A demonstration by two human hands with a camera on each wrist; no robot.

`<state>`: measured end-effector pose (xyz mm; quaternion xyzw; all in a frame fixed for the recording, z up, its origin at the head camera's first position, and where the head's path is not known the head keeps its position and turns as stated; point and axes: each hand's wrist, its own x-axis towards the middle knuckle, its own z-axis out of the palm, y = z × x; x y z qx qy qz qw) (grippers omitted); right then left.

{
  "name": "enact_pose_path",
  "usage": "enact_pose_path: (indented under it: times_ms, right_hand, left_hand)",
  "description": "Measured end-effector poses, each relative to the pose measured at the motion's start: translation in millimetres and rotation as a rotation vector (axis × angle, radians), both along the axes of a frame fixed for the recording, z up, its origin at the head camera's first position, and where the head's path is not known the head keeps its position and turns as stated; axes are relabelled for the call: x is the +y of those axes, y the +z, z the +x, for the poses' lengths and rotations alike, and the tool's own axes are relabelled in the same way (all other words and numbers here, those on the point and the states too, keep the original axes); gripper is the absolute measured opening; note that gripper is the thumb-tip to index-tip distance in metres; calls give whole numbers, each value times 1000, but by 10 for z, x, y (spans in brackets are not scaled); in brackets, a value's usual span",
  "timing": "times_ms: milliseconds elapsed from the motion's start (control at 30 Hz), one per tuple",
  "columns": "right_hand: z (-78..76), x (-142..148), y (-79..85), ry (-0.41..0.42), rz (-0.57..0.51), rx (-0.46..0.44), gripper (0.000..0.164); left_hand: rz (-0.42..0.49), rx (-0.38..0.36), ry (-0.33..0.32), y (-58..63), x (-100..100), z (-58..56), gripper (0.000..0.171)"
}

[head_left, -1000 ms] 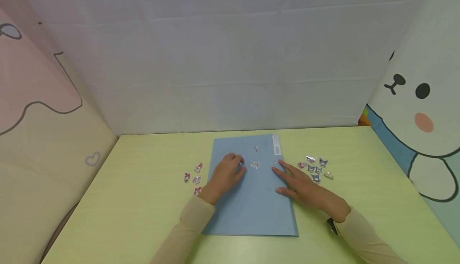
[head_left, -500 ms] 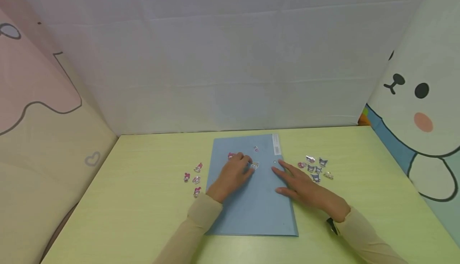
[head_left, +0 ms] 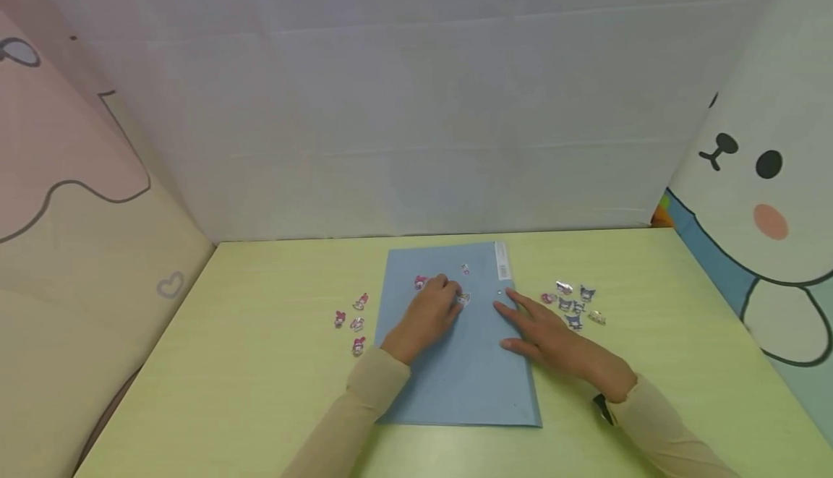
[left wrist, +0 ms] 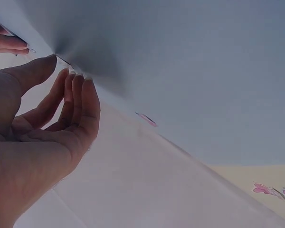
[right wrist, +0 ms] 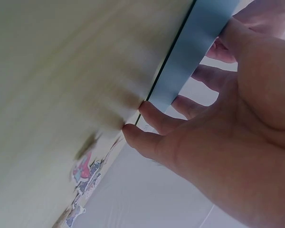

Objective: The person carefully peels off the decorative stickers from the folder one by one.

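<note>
A blue folder (head_left: 468,384) lies flat on the table, a white barcode label at its upper right. My left hand (head_left: 426,317) is over the folder's middle, thumb and curled fingertips at opposite edges of a small white sticker (head_left: 465,298). In the left wrist view, the left hand (left wrist: 52,114) has that sticker between thumb and fingertips, mostly hidden. A pink sticker (head_left: 419,283) lies just left of the knuckles, and a tiny one (head_left: 465,269) farther up. My right hand (head_left: 547,337) rests along the folder's right edge, fingers spread; its fingertips (right wrist: 145,105) touch there.
Several pink character stickers (head_left: 358,346) lie on the pale green table (head_left: 260,377) left of the folder. Several mostly purple ones (head_left: 573,322) are grouped on the right, beside the right hand. A white curtain (head_left: 416,138) stands along the table's back edge.
My left hand has moved right across the folder to the white sticker, uncovering the pink sticker on the folder's left. The right hand has stayed in place.
</note>
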<state>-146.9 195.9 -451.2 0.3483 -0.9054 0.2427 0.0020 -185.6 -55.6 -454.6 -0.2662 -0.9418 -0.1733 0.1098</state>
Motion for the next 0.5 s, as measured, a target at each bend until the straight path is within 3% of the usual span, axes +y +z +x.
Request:
enact_pose_path:
  times_ms: [500]
  right_hand:
    - [10,-1,19,-11,6,-38,62]
  left_hand:
    - [-26,-49,35,38,57,30,16]
